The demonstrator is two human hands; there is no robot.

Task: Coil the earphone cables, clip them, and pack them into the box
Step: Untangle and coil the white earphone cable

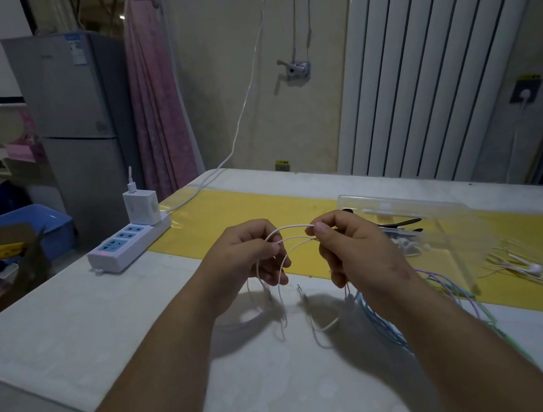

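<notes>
Above tabletop, centre: white cable, looped, pinched between left hand and right hand, both grips closed on it; plug dangling at 6 o'clock. Clear box at 2 o'clock; blue cable at 4; power strip at 10.

Your left hand and right hand hold a cable between them above the table. The power strip lies to your left, with a charger on its far end. The box sits on the runner behind your right hand, and loose earphones lie to its right.
</notes>
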